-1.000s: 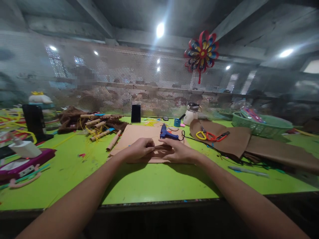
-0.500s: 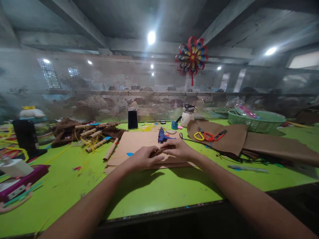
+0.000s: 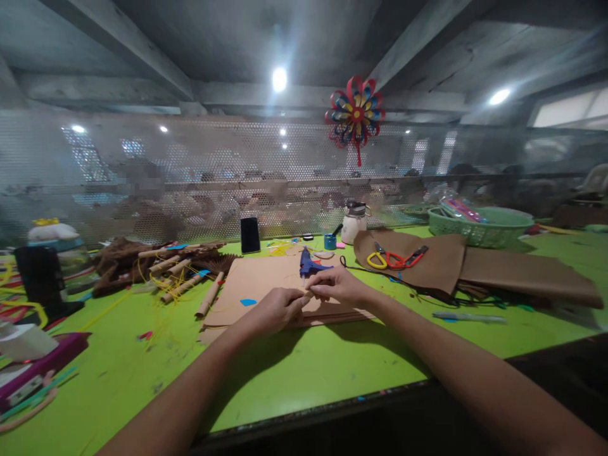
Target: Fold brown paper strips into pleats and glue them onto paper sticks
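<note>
My left hand and my right hand meet over a stack of light brown sheets. Both have their fingers closed on a small piece of brown paper, mostly covered by the fingertips; whether it is rolled or folded I cannot tell. Just beyond the fingers lies a blue glue gun on the sheets. A blue paper scrap rests near my left hand.
Brown paper rolls and crumpled brown paper lie left. Scissors with yellow handles and red-orange handles sit on brown paper at right. Behind are a phone, a jug and a green basket.
The brown paper piece has turned between my fingers, and less of it shows. My right fingers have drawn into a tighter pinch. The whole view has shifted slightly.
</note>
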A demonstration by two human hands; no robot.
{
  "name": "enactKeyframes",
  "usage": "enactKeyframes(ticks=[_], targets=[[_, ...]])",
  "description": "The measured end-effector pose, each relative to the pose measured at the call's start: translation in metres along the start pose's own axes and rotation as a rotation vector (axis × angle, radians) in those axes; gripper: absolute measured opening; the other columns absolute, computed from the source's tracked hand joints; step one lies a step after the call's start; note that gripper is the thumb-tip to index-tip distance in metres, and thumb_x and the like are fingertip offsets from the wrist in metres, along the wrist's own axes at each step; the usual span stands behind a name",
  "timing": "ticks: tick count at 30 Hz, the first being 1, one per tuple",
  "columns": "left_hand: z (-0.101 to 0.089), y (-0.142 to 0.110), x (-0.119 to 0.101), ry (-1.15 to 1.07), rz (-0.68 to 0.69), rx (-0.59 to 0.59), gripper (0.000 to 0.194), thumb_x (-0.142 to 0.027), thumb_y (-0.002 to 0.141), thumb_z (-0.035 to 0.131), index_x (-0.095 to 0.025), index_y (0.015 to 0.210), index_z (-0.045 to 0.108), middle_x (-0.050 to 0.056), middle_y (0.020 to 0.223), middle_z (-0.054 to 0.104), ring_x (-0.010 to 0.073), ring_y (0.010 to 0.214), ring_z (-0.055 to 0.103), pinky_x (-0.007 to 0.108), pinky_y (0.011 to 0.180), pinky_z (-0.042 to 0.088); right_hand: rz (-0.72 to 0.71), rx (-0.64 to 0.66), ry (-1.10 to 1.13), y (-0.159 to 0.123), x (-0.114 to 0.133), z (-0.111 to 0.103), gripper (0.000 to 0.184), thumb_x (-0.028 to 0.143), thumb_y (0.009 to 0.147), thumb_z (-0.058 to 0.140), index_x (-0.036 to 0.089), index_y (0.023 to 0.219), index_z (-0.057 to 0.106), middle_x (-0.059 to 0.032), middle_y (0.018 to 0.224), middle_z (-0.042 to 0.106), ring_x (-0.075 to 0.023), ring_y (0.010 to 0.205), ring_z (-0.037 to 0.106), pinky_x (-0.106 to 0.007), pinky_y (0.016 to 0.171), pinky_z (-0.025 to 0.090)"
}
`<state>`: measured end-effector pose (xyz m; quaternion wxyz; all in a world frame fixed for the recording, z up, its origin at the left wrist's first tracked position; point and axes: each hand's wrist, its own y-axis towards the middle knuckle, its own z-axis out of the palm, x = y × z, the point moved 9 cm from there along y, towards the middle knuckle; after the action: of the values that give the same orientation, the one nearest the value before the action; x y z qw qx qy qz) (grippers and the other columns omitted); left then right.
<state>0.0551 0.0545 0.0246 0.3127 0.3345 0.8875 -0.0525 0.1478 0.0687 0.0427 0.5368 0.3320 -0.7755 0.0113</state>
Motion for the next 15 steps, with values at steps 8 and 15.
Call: enactKeyframes(ticks=[8,15], targets=[[0.012,-0.002,-0.001,-0.216,-0.017,0.104,0.04,-0.044,0.082,0.044,-0.017,0.11,0.055,0.005,0.075,0.064,0.0155,0.064,0.057,0.025,0.059,0.04,-0.003,0.056,0.012,0.0,0.004,0.001,0.03,0.031,0.079,0.052,0.008,0.094,0.061,-0.0014,0.063,0.056,-0.0097,0.057,0.052,-0.024,0.056,0.042],[0.021,-0.008,-0.005,-0.653,-0.121,0.248,0.041,-0.046,0.081,0.049,-0.014,0.106,0.05,0.009,0.079,0.066,0.0153,0.063,0.061,0.028,0.058,0.044,-0.053,0.077,0.045,-0.004,0.015,-0.006,0.029,0.032,0.081,0.052,0.009,0.097,0.059,-0.003,0.067,0.058,-0.0089,0.057,0.051,-0.024,0.055,0.042]])
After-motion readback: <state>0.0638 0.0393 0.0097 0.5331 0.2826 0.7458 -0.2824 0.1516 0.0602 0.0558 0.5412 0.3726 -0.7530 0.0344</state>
